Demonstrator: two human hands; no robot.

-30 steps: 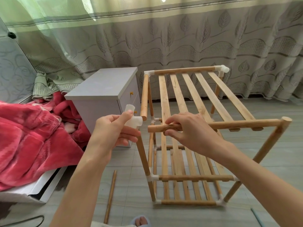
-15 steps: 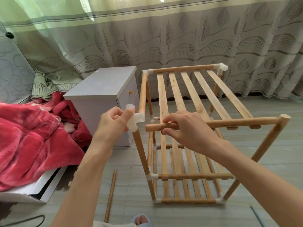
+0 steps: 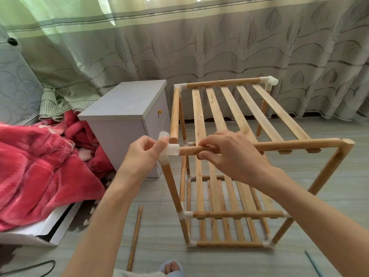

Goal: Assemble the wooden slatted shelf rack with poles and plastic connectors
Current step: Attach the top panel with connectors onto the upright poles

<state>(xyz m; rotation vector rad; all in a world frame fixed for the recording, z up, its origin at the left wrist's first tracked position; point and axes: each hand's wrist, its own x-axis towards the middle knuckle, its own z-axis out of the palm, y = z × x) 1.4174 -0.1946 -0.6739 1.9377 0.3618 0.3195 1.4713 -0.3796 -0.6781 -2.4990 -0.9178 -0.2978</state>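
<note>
1. Grey floor tiles (image 3: 329,188) run up to a leaf-patterned curtain (image 3: 219,47); a white cabinet (image 3: 123,108) stands left of the wooden rack (image 3: 229,176), and a red blanket (image 3: 40,166) is heaped at the far left.
2. A loose thin stick (image 3: 134,236) lies on the floor just left of the rack's base.
3. At the rack's near left corner, the left hand (image 3: 143,156) pinches the white plastic connector (image 3: 169,149), thumb on its upper socket and fingers curled behind it.
4. That connector sits on top of the near left upright pole (image 3: 172,192).
5. The right hand (image 3: 229,156) grips the top front rail (image 3: 259,145), fingers curled over it and thumb beneath, just right of the connector.
6. The rail's left end meets the connector's side socket.
7. The top left side pole (image 3: 175,110) ends just beside the connector's upper socket.
8. A second ago the connector was held clear of the upright and the rail end hung free; it is now seated on the upright with the rail end at its socket.
</note>
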